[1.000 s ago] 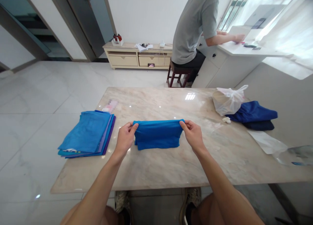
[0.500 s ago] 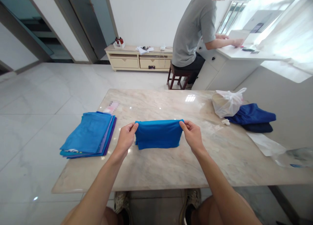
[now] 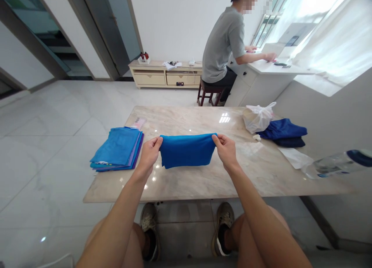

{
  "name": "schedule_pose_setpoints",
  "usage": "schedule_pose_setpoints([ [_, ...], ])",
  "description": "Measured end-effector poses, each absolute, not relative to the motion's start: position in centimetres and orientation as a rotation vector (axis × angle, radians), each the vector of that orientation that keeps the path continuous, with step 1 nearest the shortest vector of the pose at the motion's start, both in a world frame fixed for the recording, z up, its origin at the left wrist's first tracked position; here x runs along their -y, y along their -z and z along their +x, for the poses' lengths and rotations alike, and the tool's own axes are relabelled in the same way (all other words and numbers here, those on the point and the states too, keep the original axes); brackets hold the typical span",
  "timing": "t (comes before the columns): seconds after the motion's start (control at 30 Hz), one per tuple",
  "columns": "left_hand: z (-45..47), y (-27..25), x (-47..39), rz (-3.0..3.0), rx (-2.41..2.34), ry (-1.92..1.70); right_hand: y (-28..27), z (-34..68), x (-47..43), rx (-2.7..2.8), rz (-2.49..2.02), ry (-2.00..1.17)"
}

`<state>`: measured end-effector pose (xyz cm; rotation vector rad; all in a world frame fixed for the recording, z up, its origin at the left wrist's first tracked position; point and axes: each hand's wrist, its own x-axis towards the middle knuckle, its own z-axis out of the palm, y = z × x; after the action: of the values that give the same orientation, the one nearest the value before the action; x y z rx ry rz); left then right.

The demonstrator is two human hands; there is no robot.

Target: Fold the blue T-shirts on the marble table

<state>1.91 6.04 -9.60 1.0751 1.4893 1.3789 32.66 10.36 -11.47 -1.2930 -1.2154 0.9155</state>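
Lifted slightly since a moment ago, the folded blue cloth (image 3: 186,151) now hangs just above the near middle of the marble counter (image 3: 203,178) instead of resting on it. Its top corners are pinched, one by the left hand (image 3: 149,154) and one by the right hand (image 3: 226,150), each grip clenched on fabric, likely to keep the fold taut and even. Left of it lies a stack of folded blue cloths (image 3: 117,149), edges squared. On the far right sit a white plastic bag (image 3: 257,118), dark blue garments (image 3: 283,131) and a plastic bottle (image 3: 337,164). No writing is legible. Beyond, a person (image 3: 222,47) sits at a desk.
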Motion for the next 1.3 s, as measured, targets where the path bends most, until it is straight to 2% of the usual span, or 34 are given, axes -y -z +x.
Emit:
schedule_pose_setpoints([
  [0.4, 0.9, 8.9, -7.5, 1.205, -1.554, -1.403, 10.4, 32.8, -11.5, 1.217, -1.253, -0.906],
  [0.57, 0.8, 8.7, -6.9, 1.542, -1.775, -1.486, 10.0, 33.0, -11.2, 1.291, -1.27, -0.766],
  [0.8, 1.1, 7.8, -6.1, 1.619, -1.706, -1.631, 9.4, 33.2, -10.3, 1.362, -1.261, -0.41],
  [1.03, 0.6, 8.3, -6.3, 1.333, -1.715, -1.571, 9.5, 33.1, -10.2, 1.395, -1.245, -0.441],
  [1.3, 0.8, 7.9, -6.2, 1.569, -1.64, -1.58, 9.2, 33.0, -10.3, 1.385, -1.179, -0.31],
])
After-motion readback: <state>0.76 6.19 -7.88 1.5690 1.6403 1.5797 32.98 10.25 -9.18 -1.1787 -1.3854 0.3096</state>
